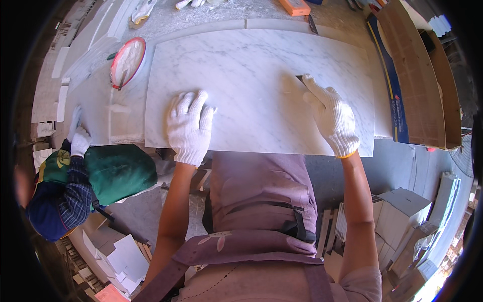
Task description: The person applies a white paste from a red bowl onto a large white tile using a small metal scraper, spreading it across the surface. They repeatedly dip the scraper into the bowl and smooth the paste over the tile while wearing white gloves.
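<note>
A white marble slab (pixel 241 95) with grey veins lies flat across the bench in front of me. My left hand (pixel 190 123), in a white knit glove, rests on its near left part with the fingers spread. In a matching glove, my right hand (pixel 332 116) is over the slab's right side, fingers closed around a small dark flat-edged tool (pixel 300 78). Only the tool's tip shows; the glove hides the rest, so its exact kind is unclear. Left of the slab, a red-rimmed bowl (pixel 143 49) holds white paste and a thin-handled tool (pixel 122 79).
At the right stands an open cardboard box (pixel 417 75) beside a long blue box (pixel 395 95). An orange block (pixel 295 7) and a dark blade (pixel 312 24) lie beyond the slab. A co-worker in a dark cap (pixel 48 216) works at the left. White cartons (pixel 402 204) stand below right.
</note>
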